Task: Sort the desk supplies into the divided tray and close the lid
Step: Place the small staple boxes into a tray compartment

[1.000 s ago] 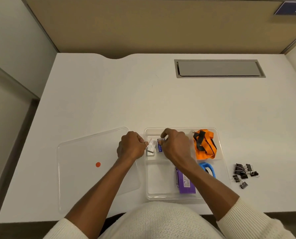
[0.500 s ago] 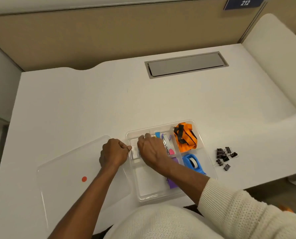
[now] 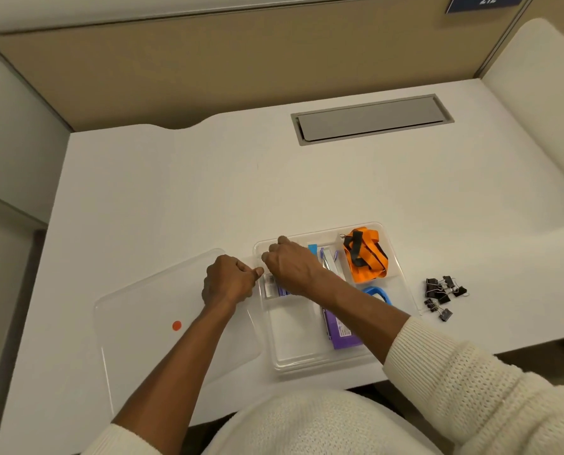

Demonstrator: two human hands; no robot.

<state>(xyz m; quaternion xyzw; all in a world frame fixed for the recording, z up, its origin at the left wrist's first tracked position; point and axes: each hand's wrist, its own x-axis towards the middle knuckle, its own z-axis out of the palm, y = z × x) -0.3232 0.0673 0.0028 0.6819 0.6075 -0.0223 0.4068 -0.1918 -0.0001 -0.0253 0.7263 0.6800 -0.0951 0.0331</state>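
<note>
The clear divided tray (image 3: 307,364) sits at the desk's front edge. It holds an orange lanyard (image 3: 366,257), a blue tape dispenser (image 3: 378,293), a purple box (image 3: 341,334) and pens (image 3: 327,261). My right hand (image 3: 295,269) hovers palm down over the tray's far-left compartment with its fingers curled. Small white and blue boxes (image 3: 271,286) lie just under it, and what the fingers hold is hidden. My left hand (image 3: 228,282) is a fist at the tray's left rim, with the thumb pressed on the rim. The clear lid (image 3: 143,310), marked with an orange dot, lies flat left of the tray.
A pile of black binder clips (image 3: 443,295) lies on the white desk right of the tray. A grey cable hatch (image 3: 372,118) is set into the desk at the back. A tan partition stands behind the desk, and a white wing rises at the right.
The view has swung and tilted. My right hand has shifted left from the middle compartment to the far-left one. My left hand stays at the tray's left rim.
</note>
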